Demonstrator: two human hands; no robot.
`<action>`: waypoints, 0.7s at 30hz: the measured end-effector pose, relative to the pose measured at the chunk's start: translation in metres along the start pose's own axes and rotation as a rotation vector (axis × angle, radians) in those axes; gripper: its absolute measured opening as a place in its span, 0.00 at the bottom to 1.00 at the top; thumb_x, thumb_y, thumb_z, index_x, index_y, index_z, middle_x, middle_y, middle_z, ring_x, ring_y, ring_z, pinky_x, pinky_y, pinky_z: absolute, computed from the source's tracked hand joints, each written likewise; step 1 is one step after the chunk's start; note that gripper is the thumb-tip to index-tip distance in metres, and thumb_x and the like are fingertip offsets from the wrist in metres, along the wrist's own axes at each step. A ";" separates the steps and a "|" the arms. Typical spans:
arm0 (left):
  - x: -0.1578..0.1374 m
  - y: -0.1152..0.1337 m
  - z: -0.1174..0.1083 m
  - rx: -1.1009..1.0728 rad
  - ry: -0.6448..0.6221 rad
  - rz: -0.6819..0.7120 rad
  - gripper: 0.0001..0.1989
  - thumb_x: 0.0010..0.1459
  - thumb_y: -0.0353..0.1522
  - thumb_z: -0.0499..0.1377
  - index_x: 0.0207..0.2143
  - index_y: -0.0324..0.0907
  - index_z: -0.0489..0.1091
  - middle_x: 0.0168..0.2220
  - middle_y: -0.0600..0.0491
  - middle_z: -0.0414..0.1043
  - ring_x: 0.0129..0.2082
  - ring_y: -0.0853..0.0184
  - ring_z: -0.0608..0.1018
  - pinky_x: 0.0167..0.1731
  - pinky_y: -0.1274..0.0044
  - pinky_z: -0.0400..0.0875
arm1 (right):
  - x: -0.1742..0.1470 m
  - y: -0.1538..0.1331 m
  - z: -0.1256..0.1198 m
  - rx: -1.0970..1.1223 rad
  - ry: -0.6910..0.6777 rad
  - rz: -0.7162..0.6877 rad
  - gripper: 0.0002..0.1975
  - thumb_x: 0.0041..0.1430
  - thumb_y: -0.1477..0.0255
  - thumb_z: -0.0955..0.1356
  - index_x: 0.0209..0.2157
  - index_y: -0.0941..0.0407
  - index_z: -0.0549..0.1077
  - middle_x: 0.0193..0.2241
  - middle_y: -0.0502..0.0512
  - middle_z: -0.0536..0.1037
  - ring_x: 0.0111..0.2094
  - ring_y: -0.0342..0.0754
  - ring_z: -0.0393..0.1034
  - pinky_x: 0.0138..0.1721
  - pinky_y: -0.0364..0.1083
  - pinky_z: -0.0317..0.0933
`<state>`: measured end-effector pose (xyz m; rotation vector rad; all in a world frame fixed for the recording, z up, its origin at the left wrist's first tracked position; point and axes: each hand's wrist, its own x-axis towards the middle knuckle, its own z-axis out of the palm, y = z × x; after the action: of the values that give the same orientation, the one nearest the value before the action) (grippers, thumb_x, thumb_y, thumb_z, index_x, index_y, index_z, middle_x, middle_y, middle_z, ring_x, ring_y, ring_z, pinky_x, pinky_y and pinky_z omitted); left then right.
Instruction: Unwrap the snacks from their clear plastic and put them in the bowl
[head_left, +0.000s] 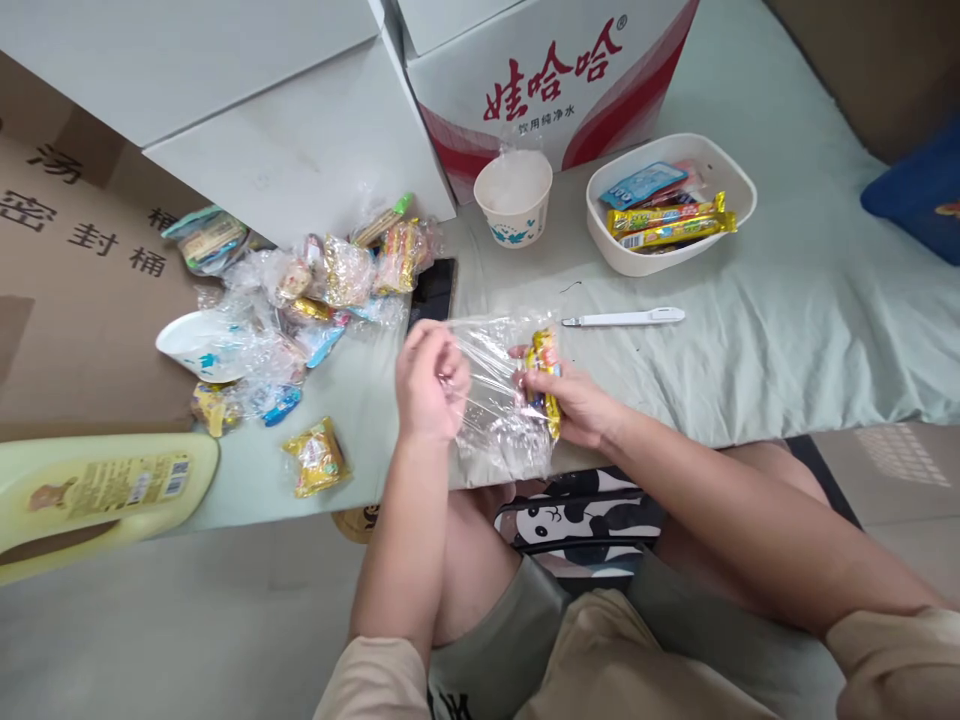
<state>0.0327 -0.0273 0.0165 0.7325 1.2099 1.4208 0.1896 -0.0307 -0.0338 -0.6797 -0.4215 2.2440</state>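
Note:
My left hand (pixel 433 382) is closed on one side of a clear plastic bag (pixel 487 420), pulling its film taut. My right hand (pixel 574 400) grips a snack in a yellow wrapper (pixel 544 375), which sits against or inside the other side of the bag; I cannot tell which. Just beyond my right hand lies a white utility knife (pixel 624 317). A dark phone (pixel 433 290) lies behind my left hand, partly covered. To the left of that hand rests a small gold-wrapped snack (pixel 317 458).
Several bagged snacks (pixel 349 270) and a tipped paper cup (pixel 191 347) are heaped at left. An upright paper cup (pixel 514 205) and a white tub (pixel 637 262) of wrapped snacks stand behind. Cartons (pixel 555 80) line the back. A yellow bottle (pixel 112 490) lies front left.

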 end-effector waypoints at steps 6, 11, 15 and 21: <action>0.025 0.003 -0.015 -0.216 0.233 -0.105 0.15 0.53 0.33 0.64 0.24 0.42 0.58 0.16 0.66 0.47 0.10 0.82 0.48 0.09 0.84 0.37 | 0.003 -0.012 -0.007 0.216 0.114 -0.028 0.13 0.50 0.67 0.74 0.37 0.52 0.72 0.33 0.50 0.80 0.36 0.49 0.76 0.37 0.49 0.72; 0.030 0.001 -0.018 -0.270 0.211 -0.124 0.13 0.56 0.32 0.61 0.24 0.42 0.59 0.16 0.66 0.46 0.10 0.81 0.47 0.08 0.84 0.39 | 0.001 -0.010 -0.008 0.251 0.111 -0.034 0.18 0.50 0.58 0.71 0.40 0.51 0.71 0.29 0.49 0.77 0.32 0.49 0.73 0.38 0.52 0.71; 0.031 0.003 -0.022 -0.259 0.184 -0.083 0.14 0.54 0.33 0.63 0.24 0.42 0.59 0.16 0.66 0.46 0.10 0.81 0.47 0.09 0.84 0.38 | 0.002 -0.006 -0.002 0.180 0.139 -0.087 0.22 0.47 0.52 0.74 0.38 0.50 0.70 0.31 0.49 0.77 0.32 0.47 0.73 0.34 0.49 0.69; 0.023 -0.001 -0.023 -0.133 0.123 0.039 0.17 0.50 0.35 0.67 0.22 0.42 0.59 0.14 0.65 0.49 0.10 0.80 0.50 0.10 0.84 0.40 | 0.005 -0.008 -0.002 0.217 0.328 -0.140 0.19 0.38 0.77 0.72 0.35 0.51 0.67 0.23 0.42 0.71 0.25 0.42 0.67 0.30 0.45 0.66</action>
<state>0.0067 -0.0122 0.0048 0.5862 1.1870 1.5815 0.1918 -0.0213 -0.0331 -0.8549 -0.0610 1.9644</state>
